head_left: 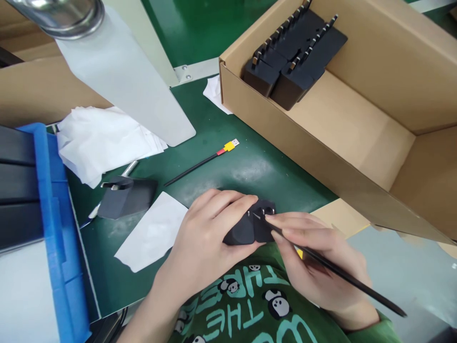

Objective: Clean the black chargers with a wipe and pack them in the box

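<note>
A person's bare hands work over the near edge of a dark green tabletop [274, 169]. The left hand [205, 233] holds a matte black plastic block with rounded corners [241, 231], just in front of a green shirt printed with pandas and pale lettering [246, 295]. Its fingers lie close together over the block's far side, with the thumb under the near side. The right hand [321, 250] pinches a slim black stick with a pointed tip [344, 272] between thumb and fingertips, close to the point. The tip is at the block's upper face; whether it touches is too small to tell.

Toward the tabletop's left edge, a dark plug adapter with metal prongs [126, 200] lies on its side, and a loose white paper sheet [152, 233] sits between it and the left hand. Beyond it, toward the far left corner, is a heap of white papers [103, 138]. Near the middle lies a short black cable with a yellow-and-red USB plug [200, 165]. Along the left edge stands a blue plastic bin [48, 190]. At the right, an open brown cardboard box [278, 136] holds black prong-topped adapters [264, 76] bunched in its far left corner.
</note>
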`<state>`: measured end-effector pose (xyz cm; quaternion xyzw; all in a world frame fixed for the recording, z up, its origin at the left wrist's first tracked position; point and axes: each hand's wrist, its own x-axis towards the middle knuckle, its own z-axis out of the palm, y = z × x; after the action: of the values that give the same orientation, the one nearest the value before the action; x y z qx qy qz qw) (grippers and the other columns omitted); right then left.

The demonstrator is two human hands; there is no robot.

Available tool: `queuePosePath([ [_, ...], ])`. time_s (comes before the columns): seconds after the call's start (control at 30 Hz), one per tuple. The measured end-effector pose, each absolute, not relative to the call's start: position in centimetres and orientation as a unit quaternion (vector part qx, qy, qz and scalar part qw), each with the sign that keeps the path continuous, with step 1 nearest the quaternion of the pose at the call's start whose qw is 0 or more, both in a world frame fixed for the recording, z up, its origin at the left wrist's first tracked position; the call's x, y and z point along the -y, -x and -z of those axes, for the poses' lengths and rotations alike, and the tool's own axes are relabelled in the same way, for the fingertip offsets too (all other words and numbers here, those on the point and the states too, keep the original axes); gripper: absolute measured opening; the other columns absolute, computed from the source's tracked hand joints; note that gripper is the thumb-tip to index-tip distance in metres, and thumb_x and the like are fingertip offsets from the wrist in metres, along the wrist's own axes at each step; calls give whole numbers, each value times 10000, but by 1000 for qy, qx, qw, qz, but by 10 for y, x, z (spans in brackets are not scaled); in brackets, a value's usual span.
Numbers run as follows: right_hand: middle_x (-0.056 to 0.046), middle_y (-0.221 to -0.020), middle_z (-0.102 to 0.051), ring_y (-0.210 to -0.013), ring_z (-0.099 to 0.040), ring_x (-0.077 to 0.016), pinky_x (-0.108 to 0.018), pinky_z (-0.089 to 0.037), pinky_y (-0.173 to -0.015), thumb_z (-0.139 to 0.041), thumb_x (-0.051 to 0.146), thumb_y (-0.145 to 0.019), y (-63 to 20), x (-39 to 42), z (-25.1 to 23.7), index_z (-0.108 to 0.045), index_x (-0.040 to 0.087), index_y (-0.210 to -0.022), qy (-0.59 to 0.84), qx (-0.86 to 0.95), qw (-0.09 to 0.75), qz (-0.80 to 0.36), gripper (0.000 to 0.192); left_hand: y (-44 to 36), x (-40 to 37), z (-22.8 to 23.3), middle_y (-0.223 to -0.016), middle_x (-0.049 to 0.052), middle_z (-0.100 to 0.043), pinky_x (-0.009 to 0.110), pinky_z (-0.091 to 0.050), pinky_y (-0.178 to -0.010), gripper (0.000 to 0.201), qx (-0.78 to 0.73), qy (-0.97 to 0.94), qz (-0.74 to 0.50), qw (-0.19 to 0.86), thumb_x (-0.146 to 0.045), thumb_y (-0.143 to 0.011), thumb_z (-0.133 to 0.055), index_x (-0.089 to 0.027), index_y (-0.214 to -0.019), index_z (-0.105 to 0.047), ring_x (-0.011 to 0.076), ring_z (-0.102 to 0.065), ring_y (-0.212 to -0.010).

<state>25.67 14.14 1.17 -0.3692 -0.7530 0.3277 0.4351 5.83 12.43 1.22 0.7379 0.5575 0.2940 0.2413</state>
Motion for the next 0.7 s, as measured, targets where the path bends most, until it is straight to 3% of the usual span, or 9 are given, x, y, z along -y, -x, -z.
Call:
queuePosePath([
  [0.53, -64, -926, -771, -933, -761, -213, -363, -669, -801, -637, -100, -742, -262, -144, -15, -639, 200, -1046, 343, 758, 418, -365, 427, -57, -124, -14, -1128, 45, -699, 350, -502, -893, 416, -558, -737, -292, 244, -350, -866, -750, -198, -1229, -614, 212, -613, -1015],
  [0.7, -52, -934, -770, -897, -758, -233, -393, -671, -734, -647, -60, -751, -266, -137, -18, -646, 225, -1038, 350, 733, 423, -402, 405, -57, -124, -13, -1136, 45, -698, 353, -505, -894, 417, -560, -737, -291, 242, -345, -870, -747, -207, -1238, -609, 213, -611, -1017],
])
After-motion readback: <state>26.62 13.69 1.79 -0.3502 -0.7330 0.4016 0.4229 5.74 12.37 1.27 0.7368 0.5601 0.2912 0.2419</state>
